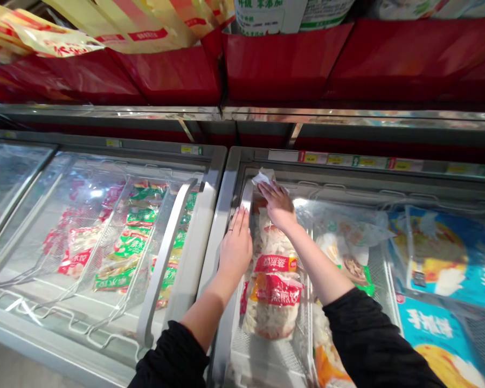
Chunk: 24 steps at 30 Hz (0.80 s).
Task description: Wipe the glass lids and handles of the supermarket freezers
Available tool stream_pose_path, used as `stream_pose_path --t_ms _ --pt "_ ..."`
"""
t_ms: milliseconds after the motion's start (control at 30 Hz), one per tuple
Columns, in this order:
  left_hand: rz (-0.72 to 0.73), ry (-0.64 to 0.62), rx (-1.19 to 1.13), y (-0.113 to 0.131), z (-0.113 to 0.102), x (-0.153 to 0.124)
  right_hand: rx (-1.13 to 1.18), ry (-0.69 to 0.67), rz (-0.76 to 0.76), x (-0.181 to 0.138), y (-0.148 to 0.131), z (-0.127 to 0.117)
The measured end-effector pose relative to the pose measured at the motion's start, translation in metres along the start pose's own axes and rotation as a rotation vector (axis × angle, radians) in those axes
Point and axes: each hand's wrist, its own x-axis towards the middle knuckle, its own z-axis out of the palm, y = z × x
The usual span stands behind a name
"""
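Frozen bags (272, 293) (clear, red-labelled)

Sleeves are looking plain black on both arms, with the left sleeve (173, 358) and the right sleeve (372, 339) both sitting pushed up well back from the fingers, leaving the forearms showing. The left hand (235, 248) is wearing a thin ring (230, 230), sitting down at the base of one finger.

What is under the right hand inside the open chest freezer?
The right hand lies on a clear white-filled plastic bag at the back of a row of red-labelled clear bags in a wire basket. Anything beneath those bags is covered.
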Motion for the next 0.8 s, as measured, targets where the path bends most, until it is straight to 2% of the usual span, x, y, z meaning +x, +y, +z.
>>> stream_pose_path --t_ms 133,233,300,433,533,667,733,800 --pt "-0.002 0.011 0.035 -0.001 0.002 0.0 0.03 -0.022 -0.001 0.044 -0.015 0.009" --pt "-0.006 0.016 0.034 -0.002 0.002 -0.001 0.031 -0.01 -0.051 0.053 -0.013 0.005" --pt "-0.006 0.018 0.033 -0.002 0.001 -0.001 0.009 0.006 -0.024 0.05 -0.004 -0.002" --pt "-0.013 0.0 0.033 -0.002 -0.001 -0.001 -0.063 0.057 0.152 0.024 0.039 -0.029" --pt "-0.023 -0.005 0.047 -0.001 -0.002 -0.001 -0.134 0.071 0.281 -0.016 0.088 -0.061" --pt "-0.027 0.005 0.057 0.0 -0.002 -0.001 -0.211 0.176 0.497 -0.075 0.148 -0.097" --pt "-0.017 0.007 0.053 0.001 -0.003 -0.001 -0.232 0.22 0.593 -0.089 0.165 -0.103" --pt "-0.013 0.008 0.052 0.001 -0.003 0.0 -0.251 0.248 0.654 -0.086 0.166 -0.099"
